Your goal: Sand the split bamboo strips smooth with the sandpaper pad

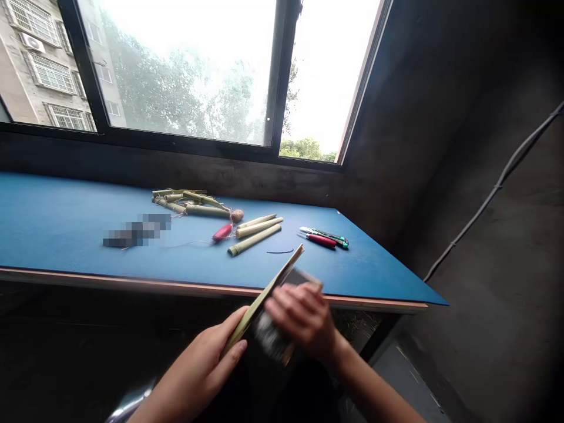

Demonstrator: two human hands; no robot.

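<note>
My left hand point(207, 364) is closed round the lower end of a bamboo tube point(268, 292) that slants up toward the blue table's front edge point(132, 284). My right hand point(304, 320) presses a grey, dark sheet that looks like sandpaper point(275, 341) against the tube's side; the sheet is smeared by motion. Both hands are below and in front of the table edge.
On the blue tabletop lie three cut bamboo tubes point(255, 230), a string of bamboo pieces with a round bead point(194, 204), a red-handled tool point(222, 232), a red pen and a green utility knife point(325, 237), and a thin wire point(280, 252). A window and dark wall stand behind.
</note>
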